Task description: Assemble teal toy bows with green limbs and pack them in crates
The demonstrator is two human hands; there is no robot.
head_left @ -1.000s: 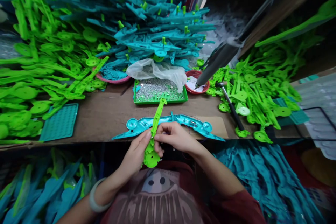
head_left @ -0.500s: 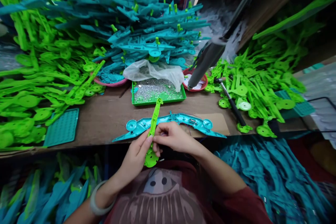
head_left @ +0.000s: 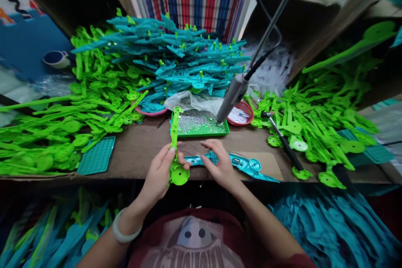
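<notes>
My left hand [head_left: 160,171] grips a long green plastic arm [head_left: 174,142] by its lower part, just above the round disc end at the table's front edge. The arm stands nearly upright, its top reaching the screw tray. My right hand [head_left: 220,163] rests with fingers spread on a teal bow-shaped plastic part [head_left: 245,164] that lies flat on the brown table [head_left: 138,146]. The teal part's left half is hidden behind my hands.
A green tray of small screws [head_left: 197,123] sits just behind my hands, with a hanging electric screwdriver [head_left: 230,96] tip over it. A hammer [head_left: 282,140] lies to the right. Piles of green parts [head_left: 78,109] and teal parts [head_left: 182,56] fill the back and sides.
The camera has tilted up. My right hand let go of the green arm and opened over the teal part. My left hand swung the green arm to the left.
</notes>
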